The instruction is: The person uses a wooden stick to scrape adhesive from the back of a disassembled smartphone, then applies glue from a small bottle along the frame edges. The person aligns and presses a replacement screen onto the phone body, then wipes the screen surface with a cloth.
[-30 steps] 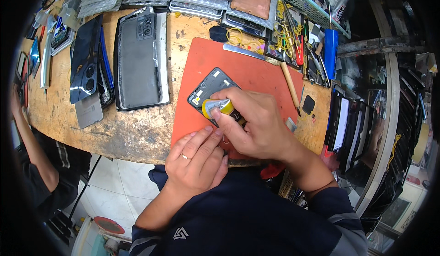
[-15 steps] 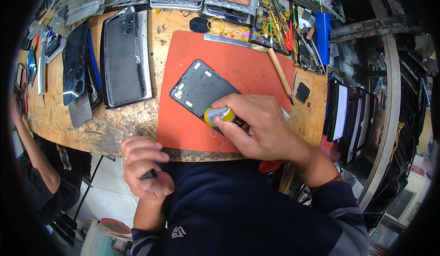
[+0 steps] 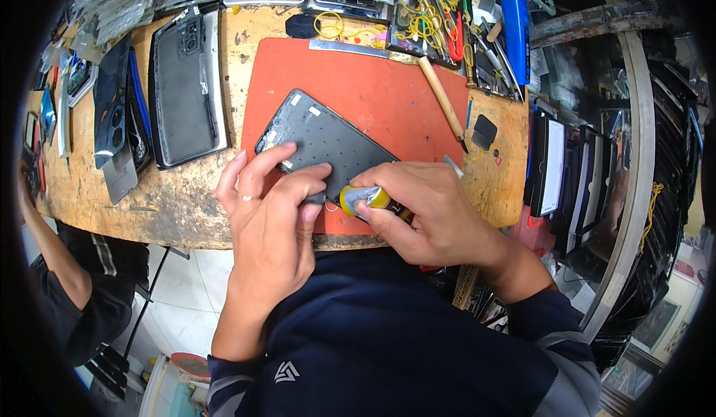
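A dark phone frame (image 3: 322, 141) lies face down on the orange work mat (image 3: 388, 96). My right hand (image 3: 425, 208) grips a small tube with a yellow and silver body (image 3: 363, 197) at the frame's near corner. My left hand (image 3: 270, 201), wearing a ring, pinches the tube's small dark cap (image 3: 319, 197) between thumb and forefinger, its other fingers resting on the frame's near edge. The two hands meet at the mat's front edge.
A wooden-handled tool (image 3: 441, 98) lies on the mat's right side. Larger dark device backs (image 3: 183, 89) sit to the left on the wooden bench (image 3: 179, 201). Trays of tools and yellow rubber bands (image 3: 432, 22) line the back. Another person's arm (image 3: 52, 245) is at far left.
My left hand dropped below the bench edge half a second ago and has come back up to the tube's tip. The right hand stayed on the tube.
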The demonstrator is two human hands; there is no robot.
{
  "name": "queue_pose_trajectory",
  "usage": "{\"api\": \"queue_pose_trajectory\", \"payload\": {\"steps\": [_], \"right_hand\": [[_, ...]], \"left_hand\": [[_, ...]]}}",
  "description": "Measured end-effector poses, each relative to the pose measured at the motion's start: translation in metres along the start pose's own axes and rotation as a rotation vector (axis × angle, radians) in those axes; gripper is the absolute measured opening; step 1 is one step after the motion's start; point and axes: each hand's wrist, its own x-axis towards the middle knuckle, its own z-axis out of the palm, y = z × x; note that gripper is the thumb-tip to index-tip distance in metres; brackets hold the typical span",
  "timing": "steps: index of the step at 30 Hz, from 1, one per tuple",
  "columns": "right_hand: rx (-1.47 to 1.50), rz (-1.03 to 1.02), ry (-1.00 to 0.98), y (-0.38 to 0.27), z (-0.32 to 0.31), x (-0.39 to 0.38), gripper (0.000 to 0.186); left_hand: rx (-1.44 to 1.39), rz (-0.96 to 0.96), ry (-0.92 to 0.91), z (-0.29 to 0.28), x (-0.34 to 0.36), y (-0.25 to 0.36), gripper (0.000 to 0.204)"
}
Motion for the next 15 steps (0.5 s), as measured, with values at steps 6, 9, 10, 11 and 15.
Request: {"api": "queue_pose_trajectory", "payload": {"steps": [6, 9, 10, 11, 15], "right_hand": [[-0.006, 0.0, 0.025, 0.0, -0.004, -0.013, 0.018], [0.005, 0.004, 0.036, 0.001, -0.004, -0.02, 0.017], [0.012, 0.006, 0.043, 0.002, -0.004, -0.022, 0.017], [0.017, 0.009, 0.049, 0.002, -0.004, -0.024, 0.016], [-0.001, 0.04, 0.025, -0.001, -0.011, -0.033, 0.015]], "left_hand": [[0.083, -0.005, -0.032, 0.001, 0.009, 0.005, 0.015], [0.103, -0.027, -0.049, -0.001, 0.009, 0.007, 0.015], [0.109, -0.036, -0.052, -0.001, 0.009, 0.008, 0.015], [0.116, -0.041, -0.057, -0.002, 0.009, 0.009, 0.015], [0.135, -0.06, -0.068, -0.002, 0.009, 0.011, 0.015]]}}
